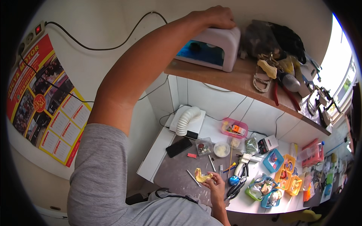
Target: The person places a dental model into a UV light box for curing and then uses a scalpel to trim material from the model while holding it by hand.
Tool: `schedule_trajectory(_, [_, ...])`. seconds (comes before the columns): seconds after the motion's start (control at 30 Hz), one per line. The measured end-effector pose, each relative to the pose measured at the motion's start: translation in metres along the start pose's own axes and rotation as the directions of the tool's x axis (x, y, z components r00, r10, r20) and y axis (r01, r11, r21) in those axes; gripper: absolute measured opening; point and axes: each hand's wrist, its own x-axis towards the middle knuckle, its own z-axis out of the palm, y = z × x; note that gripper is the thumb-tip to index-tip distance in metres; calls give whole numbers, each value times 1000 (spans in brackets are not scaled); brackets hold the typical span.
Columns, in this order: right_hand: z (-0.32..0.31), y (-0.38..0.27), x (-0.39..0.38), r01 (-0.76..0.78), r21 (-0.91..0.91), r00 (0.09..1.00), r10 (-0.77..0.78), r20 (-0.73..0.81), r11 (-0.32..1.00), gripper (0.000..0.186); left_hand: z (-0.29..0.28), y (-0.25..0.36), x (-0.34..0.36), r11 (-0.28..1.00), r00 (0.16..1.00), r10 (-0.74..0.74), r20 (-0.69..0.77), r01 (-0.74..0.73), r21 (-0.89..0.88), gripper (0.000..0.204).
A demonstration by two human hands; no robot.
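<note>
My left arm reaches up to the shelf, and my left hand (220, 18) lies curled on the top of a white UV curing lamp (230, 47). Its fingers are bent against the lamp's upper edge, their tips partly hidden. Blue light shows in the lamp's front opening, with a small dark shape inside. Lower down, my right hand (215, 186) pinches a yellowish, arch-shaped dental cast (203, 176) between thumb and fingers, above the grey desk mat (177, 169). A thin metal tool (194, 178) lies on the mat just left of the cast.
Pliers with red handles (288, 96) and metal dental articulators crowd the wooden shelf (241, 81). On the desk are a white ribbed hose (187, 119), a black phone (178, 147), a white handheld tool (244, 162) and several coloured boxes (273, 160). A black cable (90, 49) runs along the wall.
</note>
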Motion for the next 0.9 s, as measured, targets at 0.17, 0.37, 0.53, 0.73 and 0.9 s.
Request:
schedule_trajectory(0.17, [0, 0, 4, 9, 15, 1000, -9, 6, 1000, 32, 4, -10, 12, 998, 999, 33, -2, -33, 62, 41])
schedule_trajectory(0.37, [-2, -4, 3, 23, -24, 1000, -22, 3, 999, 29, -15, 6, -13, 996, 1000, -5, 22, 7, -94, 44])
schedule_trajectory(0.53, [-2, -3, 0, 4, -20, 1000, -4, 2, 1000, 30, -7, 4, -3, 1000, 1000, -4, 31, 5, -10, 44])
schedule_trajectory(0.73, [-5, -6, -6, 4, -16, 1000, -5, -13, 1000, 30, -1, -2, 6, 1000, 999, 2, 42, -1, -8, 43])
schedule_trajectory(0.9, [-9, -7, -6, 7, -14, 1000, -7, -28, 1000, 30, -4, -2, 3, 1000, 997, -8, 75, 9, -14, 45])
